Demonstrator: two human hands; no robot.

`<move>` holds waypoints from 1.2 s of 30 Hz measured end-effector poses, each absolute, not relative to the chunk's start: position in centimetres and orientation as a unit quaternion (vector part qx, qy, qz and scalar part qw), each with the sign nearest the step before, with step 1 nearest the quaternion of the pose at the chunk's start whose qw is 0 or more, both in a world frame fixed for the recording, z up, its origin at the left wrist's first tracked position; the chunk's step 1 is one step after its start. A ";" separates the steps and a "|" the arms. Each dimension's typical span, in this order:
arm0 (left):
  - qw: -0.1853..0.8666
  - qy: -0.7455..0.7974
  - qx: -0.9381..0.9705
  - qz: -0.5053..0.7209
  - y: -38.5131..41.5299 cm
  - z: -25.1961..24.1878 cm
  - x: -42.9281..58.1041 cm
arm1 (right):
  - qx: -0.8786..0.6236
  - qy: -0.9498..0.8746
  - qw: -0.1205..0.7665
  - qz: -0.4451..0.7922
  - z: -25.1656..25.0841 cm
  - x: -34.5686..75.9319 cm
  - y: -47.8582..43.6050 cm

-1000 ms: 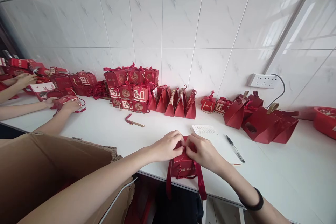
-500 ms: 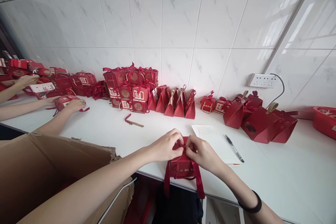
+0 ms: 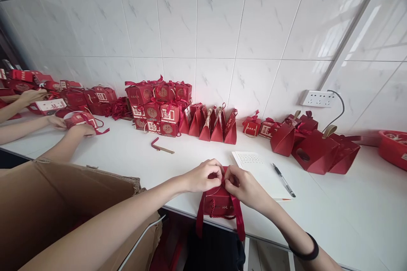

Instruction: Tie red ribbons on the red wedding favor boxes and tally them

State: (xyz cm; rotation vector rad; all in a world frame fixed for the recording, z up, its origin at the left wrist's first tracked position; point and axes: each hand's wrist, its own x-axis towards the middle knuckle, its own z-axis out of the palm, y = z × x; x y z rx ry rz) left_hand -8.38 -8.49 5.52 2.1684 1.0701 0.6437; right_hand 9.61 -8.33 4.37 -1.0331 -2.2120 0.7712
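The left hand [image 3: 205, 176] and right hand [image 3: 239, 181] were narrow, seemingly pinching the red ribbon [image 3: 239, 219] atop the red box [image 3: 223, 203], which sat just under both, probably so the table [image 3: 343, 207] could steady it. A notebook [image 3: 261, 170] lay just beyond the right hand.

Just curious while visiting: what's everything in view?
gift box: one, red, under hands
ribbon: two ends, red, on gift box
other gift boxes: many, red, along wall
triangular gift bags: several, red, along wall
strap: one, red-gold, centre
notebook: one, white, right
pen: one, black, right
power strip: one, white, wall
basin: one, red, right
carton: one, brown, front left
table: one, white, beneath
tiled wall: one, white, behind
co-workers' hands: several, bare, left
wristband: one, black, right wrist
left hand and right hand: two, bare, pinching ribbon
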 end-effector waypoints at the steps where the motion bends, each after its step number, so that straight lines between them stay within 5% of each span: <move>1: 0.312 0.398 0.828 0.241 -8.5 5.6 -8.5 | -0.386 -0.828 0.283 0.292 4.4 9.6 -8.4; 18: 0.305 0.384 0.825 0.279 -8.6 5.9 -9.0 | -0.357 -0.809 0.289 0.368 4.5 10.1 -7.9; 27: 0.052 0.445 0.845 0.293 -9.7 4.9 -7.6 | -0.373 -0.809 0.309 0.332 4.3 9.6 -8.0; 36: 0.262 0.390 0.818 0.333 -8.9 5.0 -7.8 | -0.365 -0.745 0.355 0.431 3.2 9.9 -8.3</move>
